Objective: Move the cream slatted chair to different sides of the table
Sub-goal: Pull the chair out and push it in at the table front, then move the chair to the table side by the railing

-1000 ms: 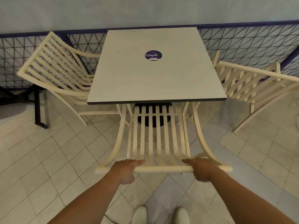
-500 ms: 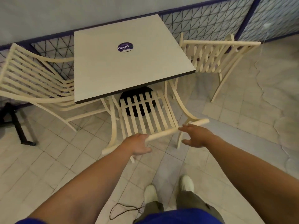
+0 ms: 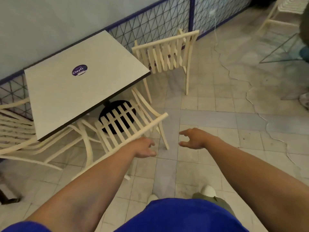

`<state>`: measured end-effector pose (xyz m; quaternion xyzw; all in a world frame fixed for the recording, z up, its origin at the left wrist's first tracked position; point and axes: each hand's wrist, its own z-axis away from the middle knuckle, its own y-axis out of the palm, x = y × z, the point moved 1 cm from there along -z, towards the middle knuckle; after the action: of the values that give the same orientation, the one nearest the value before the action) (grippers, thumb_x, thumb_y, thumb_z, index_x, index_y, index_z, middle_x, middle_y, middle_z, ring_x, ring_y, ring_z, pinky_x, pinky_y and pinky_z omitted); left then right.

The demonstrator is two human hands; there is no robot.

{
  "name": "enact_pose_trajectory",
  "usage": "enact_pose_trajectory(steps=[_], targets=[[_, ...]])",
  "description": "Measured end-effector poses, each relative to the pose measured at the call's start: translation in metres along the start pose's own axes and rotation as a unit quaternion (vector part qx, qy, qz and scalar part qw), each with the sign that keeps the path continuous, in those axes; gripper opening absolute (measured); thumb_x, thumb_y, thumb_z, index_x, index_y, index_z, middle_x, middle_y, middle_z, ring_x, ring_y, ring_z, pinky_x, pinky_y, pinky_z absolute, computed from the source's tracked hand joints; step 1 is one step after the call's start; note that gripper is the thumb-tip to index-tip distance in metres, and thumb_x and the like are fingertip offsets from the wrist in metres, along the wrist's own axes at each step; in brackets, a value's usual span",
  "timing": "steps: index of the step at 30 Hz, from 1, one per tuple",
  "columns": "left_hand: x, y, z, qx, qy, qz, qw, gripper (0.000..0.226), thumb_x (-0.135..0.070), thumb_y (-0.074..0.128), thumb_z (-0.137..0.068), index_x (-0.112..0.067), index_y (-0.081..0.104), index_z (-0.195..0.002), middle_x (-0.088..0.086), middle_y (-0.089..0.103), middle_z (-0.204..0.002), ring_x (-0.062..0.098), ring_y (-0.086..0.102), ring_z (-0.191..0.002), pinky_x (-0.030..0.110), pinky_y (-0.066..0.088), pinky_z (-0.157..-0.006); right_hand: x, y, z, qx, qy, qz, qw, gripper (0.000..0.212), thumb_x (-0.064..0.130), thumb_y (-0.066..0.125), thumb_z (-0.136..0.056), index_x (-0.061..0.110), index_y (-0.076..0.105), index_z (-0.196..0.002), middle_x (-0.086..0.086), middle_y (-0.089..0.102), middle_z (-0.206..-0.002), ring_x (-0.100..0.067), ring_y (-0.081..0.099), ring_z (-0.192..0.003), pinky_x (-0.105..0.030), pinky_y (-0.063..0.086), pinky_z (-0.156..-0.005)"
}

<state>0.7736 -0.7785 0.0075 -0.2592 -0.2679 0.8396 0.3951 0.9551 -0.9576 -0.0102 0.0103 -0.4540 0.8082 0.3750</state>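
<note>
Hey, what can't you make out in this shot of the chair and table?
Head view only.
Cream slatted chair: its front is hidden under the table.
Sticker: small print blurred.
Chair on the left: cut off by the frame edge.
Dark shape at the right edge: cut off, blurred.

A pale blue-grey wall (image 3: 50, 22) is running behind the white square table (image 3: 75, 97), and a wire mesh panel (image 3: 150, 29) in a dark blue frame is lining its foot. Cream square tiles are covering the floor (image 3: 209, 101), with 1 grey band (image 3: 217, 118) crossing them. A slatted chair by the mesh (image 3: 167, 54) is standing at the table's right, a left chair (image 3: 15, 131) is sitting opposite, and a far chair (image 3: 284, 7) is showing at top right. Soft, even light is casting only faint shadows.
</note>
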Motion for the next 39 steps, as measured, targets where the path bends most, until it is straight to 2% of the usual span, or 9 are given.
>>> enact_pose_trajectory(steps=[3,8,15,20,25,29,34,39], targets=[[-0.059,-0.006,-0.022,0.022,0.014,-0.007,1.0,0.064,-0.047,0.063,-0.091,-0.019,0.048,-0.146,0.003,0.054,-0.143,0.022,0.053,-0.127,0.037,0.043,-0.107,-0.055,-0.004,0.021,0.008,0.017,-0.014,1.0,0.07,0.058,0.052,-0.093,0.025,0.033,-0.152,0.0,0.04,-0.154,-0.023,0.035,-0.141,-0.039,0.03,-0.115],[-0.144,-0.016,-0.055,0.009,0.044,0.007,0.999,0.064,-0.05,0.064,-0.09,-0.018,0.05,-0.144,0.003,0.057,-0.139,0.022,0.055,-0.123,0.039,0.044,-0.107,-0.133,-0.024,0.049,0.017,0.038,-0.019,0.999,0.072,0.057,0.052,-0.094,0.022,0.031,-0.153,-0.002,0.039,-0.154,-0.023,0.041,-0.138,-0.036,0.031,-0.114],[-0.213,-0.045,-0.096,0.012,0.067,-0.011,0.998,0.065,-0.052,0.064,-0.091,-0.017,0.05,-0.144,0.005,0.058,-0.139,0.023,0.057,-0.122,0.037,0.044,-0.106,-0.199,-0.066,0.051,0.003,0.05,-0.03,0.998,0.073,0.059,0.052,-0.092,0.023,0.032,-0.153,-0.001,0.043,-0.152,-0.025,0.039,-0.139,-0.038,0.032,-0.113],[-0.224,-0.073,-0.142,0.009,0.062,-0.004,0.998,0.067,-0.054,0.065,-0.088,-0.021,0.05,-0.144,0.002,0.058,-0.139,0.021,0.057,-0.122,0.04,0.044,-0.106,-0.223,-0.1,0.018,-0.001,0.042,-0.034,0.999,0.072,0.057,0.053,-0.093,0.021,0.033,-0.152,-0.004,0.045,-0.151,-0.026,0.045,-0.134,-0.039,0.035,-0.111],[-0.22,-0.11,-0.203,0.022,0.058,-0.008,0.998,0.068,-0.057,0.062,-0.089,-0.021,0.049,-0.144,0.001,0.057,-0.14,0.022,0.055,-0.123,0.039,0.044,-0.105,-0.248,-0.146,-0.032,0.008,0.043,-0.023,0.999,0.072,0.056,0.053,-0.094,0.021,0.031,-0.153,-0.003,0.042,-0.153,-0.026,0.041,-0.137,-0.039,0.032,-0.113],[-0.214,-0.162,-0.253,0.018,0.051,0.019,0.998,0.067,-0.056,0.062,-0.09,-0.02,0.049,-0.144,0.003,0.056,-0.14,0.023,0.055,-0.124,0.038,0.043,-0.105,-0.275,-0.201,-0.08,0.011,0.055,-0.012,0.998,0.074,0.059,0.052,-0.092,0.023,0.031,-0.153,-0.001,0.042,-0.153,-0.024,0.039,-0.139,-0.039,0.032,-0.114],[-0.209,-0.233,-0.299,-0.009,0.041,0.036,0.998,0.066,-0.055,0.064,-0.089,-0.019,0.051,-0.143,0.004,0.058,-0.138,0.023,0.057,-0.122,0.033,0.044,-0.104,-0.295,-0.268,-0.135,-0.004,0.062,-0.016,0.998,0.076,0.062,0.053,-0.09,0.024,0.032,-0.153,-0.002,0.044,-0.151,-0.024,0.045,-0.134,-0.038,0.035,-0.111],[-0.211,-0.291,-0.333,-0.025,0.03,0.056,0.998,0.065,-0.053,0.064,-0.09,-0.018,0.051,-0.143,0.006,0.058,-0.14,0.023,0.057,-0.123,0.032,0.044,-0.104,-0.299,-0.324,-0.193,-0.003,0.022,0.013,1.0,0.075,0.061,0.052,-0.091,0.023,0.032,-0.153,-0.002,0.044,-0.151,-0.026,0.04,-0.137,-0.039,0.034,-0.112]])
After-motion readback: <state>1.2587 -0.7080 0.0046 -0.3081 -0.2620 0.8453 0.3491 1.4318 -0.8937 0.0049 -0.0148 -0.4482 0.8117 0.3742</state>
